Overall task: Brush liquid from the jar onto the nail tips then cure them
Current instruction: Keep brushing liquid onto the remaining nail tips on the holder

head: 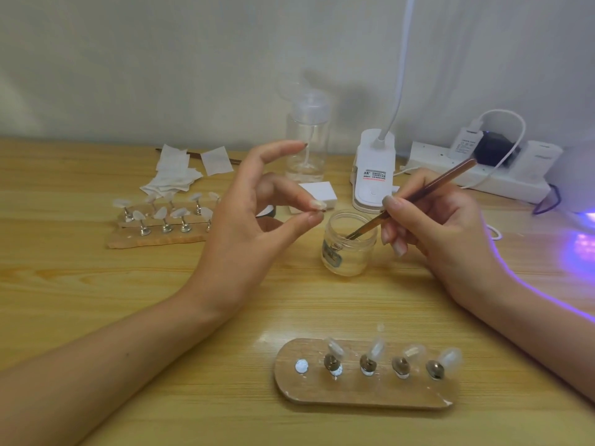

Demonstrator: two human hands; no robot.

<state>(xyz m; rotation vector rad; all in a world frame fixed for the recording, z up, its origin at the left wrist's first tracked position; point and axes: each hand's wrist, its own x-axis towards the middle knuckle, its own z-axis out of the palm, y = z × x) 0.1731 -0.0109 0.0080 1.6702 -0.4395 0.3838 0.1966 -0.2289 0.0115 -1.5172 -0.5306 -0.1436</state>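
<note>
The right hand (441, 226) grips a slim brush (428, 185) pen-fashion, with its bristle end dipped inside the open jar (349, 252). The jar stands on the counter (96, 300) near the middle of the view. At nine o'clock from the jar, the raised left hand (244, 214) pinches one nail tip (318, 206) between thumb and a fingertip, the forefinger lifted clear.

At six o'clock lies a wooden holder (363, 391) with four clear tips (376, 347) on stands and a bare disc (301, 366) at its left end, likely the pinched tip's place. At ten o'clock a second holder (161, 233) carries more tips. At three o'clock a violet glow (584, 233) spills in from the frame edge, probably the curing lamp.

I judge this to be the brush-loading step. Whether any tip is already coated I cannot tell. Brushing the held tip and curing it are not yet done.
</note>
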